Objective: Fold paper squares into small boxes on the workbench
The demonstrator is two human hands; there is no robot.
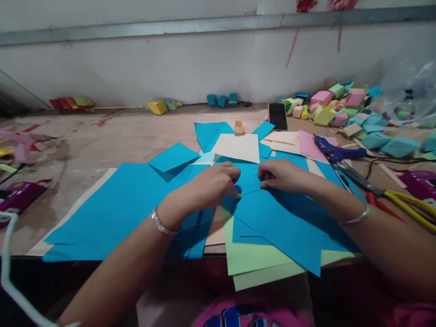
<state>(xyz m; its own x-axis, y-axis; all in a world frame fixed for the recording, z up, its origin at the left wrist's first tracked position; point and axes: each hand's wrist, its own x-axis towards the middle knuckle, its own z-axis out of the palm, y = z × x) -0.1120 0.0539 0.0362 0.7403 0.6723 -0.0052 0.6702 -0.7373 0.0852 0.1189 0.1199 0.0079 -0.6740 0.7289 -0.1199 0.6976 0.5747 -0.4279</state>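
Observation:
Both hands work over a sheet of blue paper (293,227) lying in front of me. My left hand (218,181) is closed, its fingers curled and its thumb tip pressing at the sheet's left corner. At the upper edge of the same sheet, my right hand (279,175) pinches the paper between thumb and curled fingers. Under it lie more blue paper and light green sheets (259,254) that stick out past the table edge. A cream piece of paper (236,147) rests just beyond my hands, with a small peach paper box (239,127) behind it.
A large blue sheet (112,209) covers the table on the left. To the right lie a blue glue gun (335,152), yellow-handled scissors (384,193) and a phone (277,116). Coloured paper boxes (354,109) are heaped at the back right. A pink glue gun (23,145) is far left.

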